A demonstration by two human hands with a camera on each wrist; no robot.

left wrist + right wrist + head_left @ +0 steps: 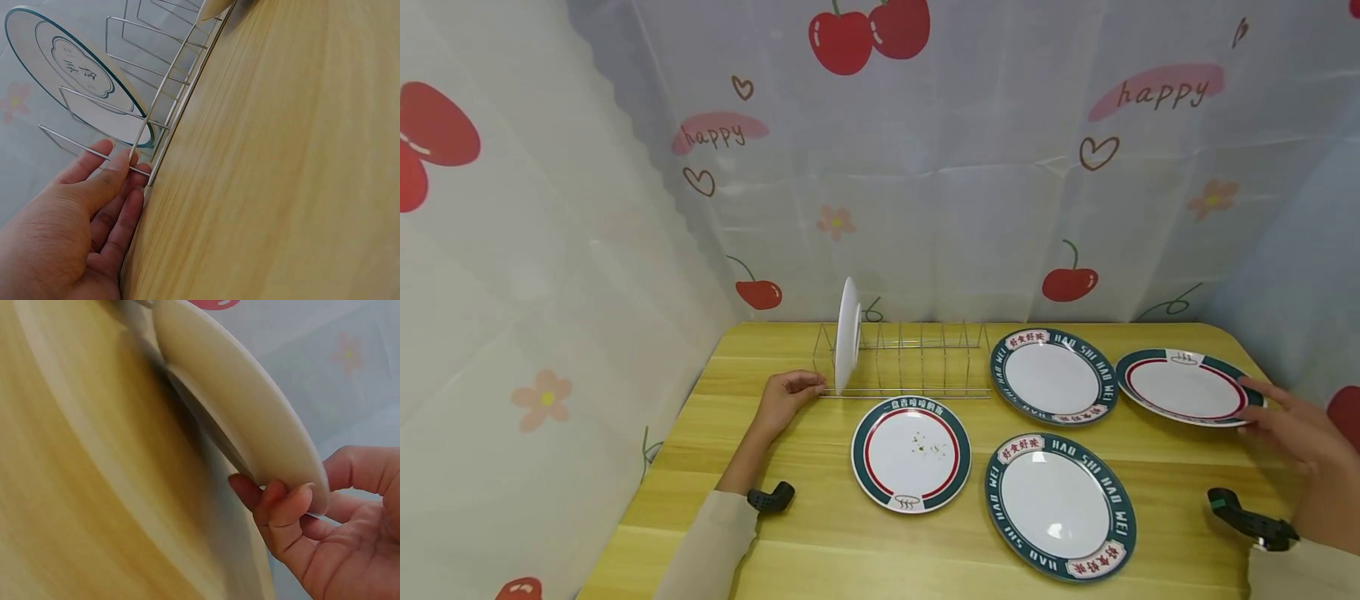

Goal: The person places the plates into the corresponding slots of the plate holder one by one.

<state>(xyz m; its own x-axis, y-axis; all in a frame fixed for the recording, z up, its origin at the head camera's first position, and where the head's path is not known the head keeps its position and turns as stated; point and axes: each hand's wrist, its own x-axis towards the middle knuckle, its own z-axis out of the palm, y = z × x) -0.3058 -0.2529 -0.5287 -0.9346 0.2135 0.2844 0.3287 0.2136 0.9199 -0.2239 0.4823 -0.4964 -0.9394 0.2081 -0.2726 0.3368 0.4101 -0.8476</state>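
At its left front corner, the wire dish rack (917,392) is pinched by my left hand (786,400), thumb and fingers about the wire in the left wrist view. One plate (847,337) stands upright on edge in the rack near that hand. My right hand (1296,425) grips the right rim of a white plate (1187,387) with a green border and red ring. Its thumb is on top and its fingers are curled beneath. The right wrist view shows the pale underside (250,406) of this plate tilted above the wooden table.
A green-rimmed plate (1052,375) lies right of the rack, overlapping the held plate in the head view. Another lettered plate (1060,504) lies in front of it. A red-ringed plate (913,458) with small specks lies before the rack. A patterned curtain (940,200) hangs behind the table (820,517).
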